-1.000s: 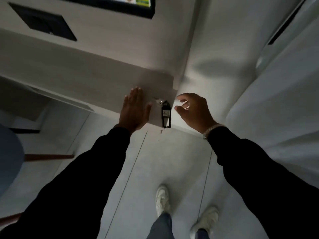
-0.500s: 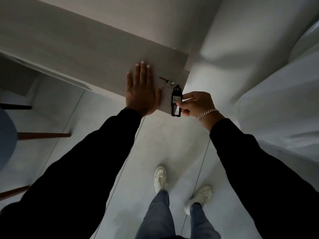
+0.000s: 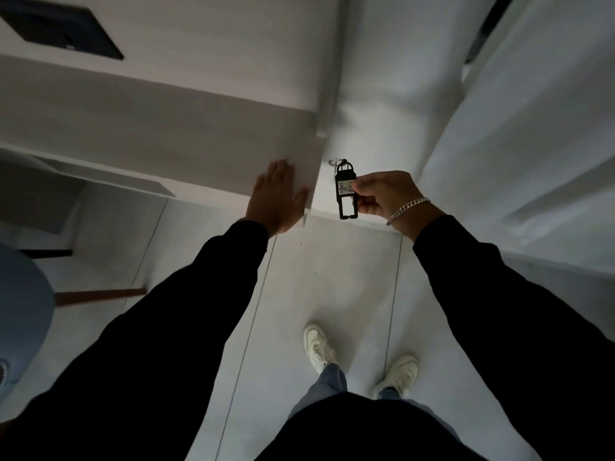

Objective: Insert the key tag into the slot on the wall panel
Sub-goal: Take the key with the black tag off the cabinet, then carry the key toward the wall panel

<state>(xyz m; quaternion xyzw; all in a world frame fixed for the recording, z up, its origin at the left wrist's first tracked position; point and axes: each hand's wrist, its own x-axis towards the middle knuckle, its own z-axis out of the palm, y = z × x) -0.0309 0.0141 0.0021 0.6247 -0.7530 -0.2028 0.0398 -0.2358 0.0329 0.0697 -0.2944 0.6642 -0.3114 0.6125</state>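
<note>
A black key tag (image 3: 345,192) with a small white label hangs upright, a metal key or ring (image 3: 336,162) showing at its top. My right hand (image 3: 382,194) pinches the tag's right edge between thumb and fingers. My left hand (image 3: 274,197) lies flat, fingers together, on the pale wooden cabinet door (image 3: 166,141), near its right edge. The tag sits just right of that door edge, in front of the white wall (image 3: 382,94). A dark rectangular panel (image 3: 63,31) is set in the wall at the upper left. I cannot make out a slot.
A white door or closet front (image 3: 532,144) rises on the right. Below are a pale tiled floor (image 3: 332,277) and my two white shoes (image 3: 319,347). A blue chair seat (image 3: 20,311) with a wooden leg (image 3: 100,296) stands at the left.
My right hand has pulled the key tag to the right, off the cabinet door's edge. The view has tilted up, bringing the dark wall panel back in. My left hand stays flat on the door.
</note>
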